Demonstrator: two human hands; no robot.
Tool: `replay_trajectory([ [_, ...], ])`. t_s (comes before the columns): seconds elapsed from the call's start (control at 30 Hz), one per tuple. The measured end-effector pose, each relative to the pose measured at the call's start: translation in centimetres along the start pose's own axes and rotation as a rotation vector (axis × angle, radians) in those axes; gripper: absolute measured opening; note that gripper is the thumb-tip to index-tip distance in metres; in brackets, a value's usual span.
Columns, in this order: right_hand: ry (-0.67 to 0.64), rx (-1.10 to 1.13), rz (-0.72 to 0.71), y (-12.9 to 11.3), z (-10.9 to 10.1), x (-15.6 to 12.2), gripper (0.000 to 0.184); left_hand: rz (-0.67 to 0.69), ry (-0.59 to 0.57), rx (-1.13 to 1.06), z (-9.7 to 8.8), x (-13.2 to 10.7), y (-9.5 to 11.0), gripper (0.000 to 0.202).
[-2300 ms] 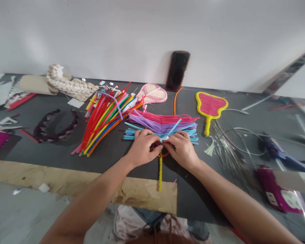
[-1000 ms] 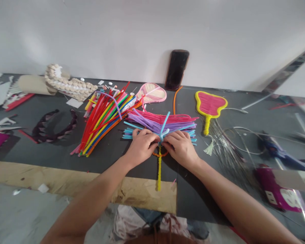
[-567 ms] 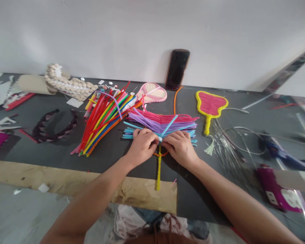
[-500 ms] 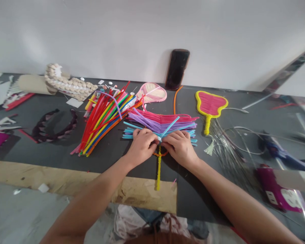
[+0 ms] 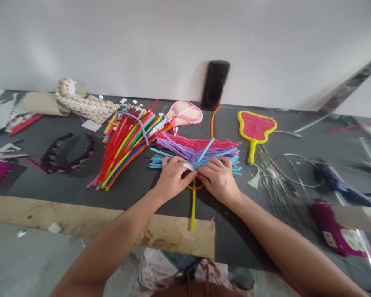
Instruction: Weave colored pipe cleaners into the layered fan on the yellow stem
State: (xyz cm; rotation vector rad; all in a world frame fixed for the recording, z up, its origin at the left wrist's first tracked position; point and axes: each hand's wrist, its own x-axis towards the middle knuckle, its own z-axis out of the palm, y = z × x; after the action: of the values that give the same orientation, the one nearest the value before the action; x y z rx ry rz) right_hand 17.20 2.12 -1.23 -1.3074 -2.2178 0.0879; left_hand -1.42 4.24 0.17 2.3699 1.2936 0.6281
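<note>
Between my hands lies a fan-shaped piece of pipe cleaners, with pink rows at the top, purple rows below them and light blue rows nearest me. My left hand is closed at its lower middle, fingertips on a light blue pipe cleaner whose free end sticks up to the right. My right hand pinches the same spot from the other side. A yellow twisted handle runs down toward me, with an orange curved edge partly hidden by my fingers.
Left of the work lies a bundle of coloured pipe cleaners, beyond it a dark braided headband. A pink fan with yellow rim lies right, near thin wires and a glue gun. A phone leans on the wall.
The light blue pipe cleaner's raised end has swung slightly left and stands steeper. My left fingertips have shifted a little, and a bent light blue piece shows at them.
</note>
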Motion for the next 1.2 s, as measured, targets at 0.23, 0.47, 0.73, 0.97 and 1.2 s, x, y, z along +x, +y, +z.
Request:
replay_trajectory([
  [0.23,0.046,-0.002,-0.02,0.0,-0.7,0.2,0.02,-0.013,-0.001,-0.016,0.1,0.0,-0.1,0.017],
  [0.47,0.071,-0.301,-0.12,-0.3,-1.0,0.6,0.031,-0.008,-0.018,0.025,0.2,-0.1,-0.4,0.016],
  [0.73,0.095,-0.379,-0.215,0.5,-2.0,0.7,0.016,-0.015,0.01,-0.008,0.3,-0.1,-0.3,0.018],
  [0.97,0.124,-0.378,-0.228,1.0,-2.6,-0.5,0.014,-0.019,0.013,-0.02,0.2,-0.1,-0.2,0.018],
  [1.2,0.087,-0.316,-0.235,1.4,-2.5,-2.1,0.018,-0.017,0.063,0.027,0.3,0.0,-0.4,0.015],
])
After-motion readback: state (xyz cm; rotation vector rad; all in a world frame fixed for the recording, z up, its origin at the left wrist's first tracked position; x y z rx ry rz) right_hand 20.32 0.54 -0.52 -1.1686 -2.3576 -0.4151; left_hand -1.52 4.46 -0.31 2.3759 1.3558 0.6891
